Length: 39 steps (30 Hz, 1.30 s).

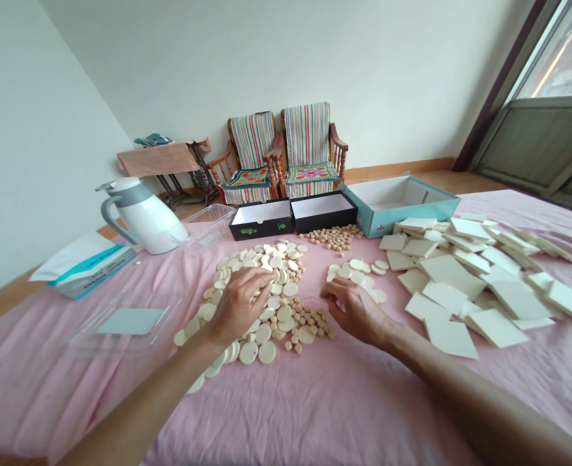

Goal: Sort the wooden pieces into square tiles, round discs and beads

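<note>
My left hand [243,296] reaches over a pile of round, pale wooden discs [267,351], its fingers stretched to the right and the thumb apart from them. The fingertips are at the discs, and no held piece shows. To the right, my right hand [356,309] is closed, fingers curled toward the thumb; what they hold, if anything, is hidden. Just beyond it lies a smaller group of discs [357,265]. Small wooden beads or cubes [310,318] are mixed into the disc pile between my hands. More such small pieces [334,237] form a separate heap farther back.
Square pale wooden tiles [451,336] are heaped at the right. Two black boxes [261,228] and a light-blue box [412,217] stand at the back. At left are a white jug [145,217], a tissue pack [92,272] and a clear plastic tray [131,321].
</note>
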### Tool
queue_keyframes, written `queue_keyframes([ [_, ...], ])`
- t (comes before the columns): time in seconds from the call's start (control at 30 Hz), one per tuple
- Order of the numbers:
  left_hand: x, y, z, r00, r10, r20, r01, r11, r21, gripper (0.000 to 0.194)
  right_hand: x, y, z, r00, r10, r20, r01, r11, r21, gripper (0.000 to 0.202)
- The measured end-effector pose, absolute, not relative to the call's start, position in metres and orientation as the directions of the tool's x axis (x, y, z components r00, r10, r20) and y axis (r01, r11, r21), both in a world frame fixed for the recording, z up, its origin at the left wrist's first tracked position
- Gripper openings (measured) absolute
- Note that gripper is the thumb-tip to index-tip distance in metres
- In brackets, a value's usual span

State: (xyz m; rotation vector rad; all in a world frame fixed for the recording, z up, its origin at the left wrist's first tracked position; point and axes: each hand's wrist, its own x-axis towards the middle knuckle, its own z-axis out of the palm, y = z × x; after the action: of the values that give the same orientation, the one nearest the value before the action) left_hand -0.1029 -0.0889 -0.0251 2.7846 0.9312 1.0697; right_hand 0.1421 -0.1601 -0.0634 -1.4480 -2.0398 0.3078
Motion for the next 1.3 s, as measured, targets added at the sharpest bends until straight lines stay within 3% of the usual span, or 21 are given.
queue_keyframes([
  [0.17,-0.095,-0.111,-0.031,0.8,0.358,0.481,0.271,-0.931,0.242,0.011,0.139,-0.168,-0.057,-0.275,0.936,0.218,0.769,0.35,-0.534,0.016],
  [0.37,-0.101,-0.123,-0.036,0.887,0.251,0.388,0.197,-0.965,0.174,0.016,0.131,-0.174,-0.05,-0.297,0.944,0.145,0.802,0.329,-0.498,0.014],
  [0.47,-0.105,-0.121,-0.046,0.88,0.217,0.422,0.19,-0.976,0.105,0.02,0.127,-0.174,-0.048,-0.286,0.951,0.117,0.815,0.306,-0.493,0.015],
  [0.7,-0.108,-0.106,-0.093,0.757,0.08,0.649,0.16,-0.985,-0.064,0.024,0.12,-0.169,-0.052,-0.264,0.959,0.107,0.81,0.281,-0.515,0.015],
  [0.97,-0.111,-0.105,-0.099,0.723,0.126,0.679,0.178,-0.984,-0.006,0.024,0.118,-0.17,-0.053,-0.237,0.969,0.075,0.761,0.233,-0.606,0.014],
  [1.13,-0.111,-0.112,-0.075,0.743,0.184,0.644,0.172,-0.982,0.081,0.024,0.125,-0.17,-0.047,-0.222,0.963,0.154,0.709,0.268,-0.653,0.019],
  [1.3,-0.113,-0.125,-0.046,0.798,0.323,0.509,0.263,-0.946,0.187,0.025,0.147,-0.129,-0.043,-0.095,0.946,0.308,0.806,0.255,-0.535,0.016],
])
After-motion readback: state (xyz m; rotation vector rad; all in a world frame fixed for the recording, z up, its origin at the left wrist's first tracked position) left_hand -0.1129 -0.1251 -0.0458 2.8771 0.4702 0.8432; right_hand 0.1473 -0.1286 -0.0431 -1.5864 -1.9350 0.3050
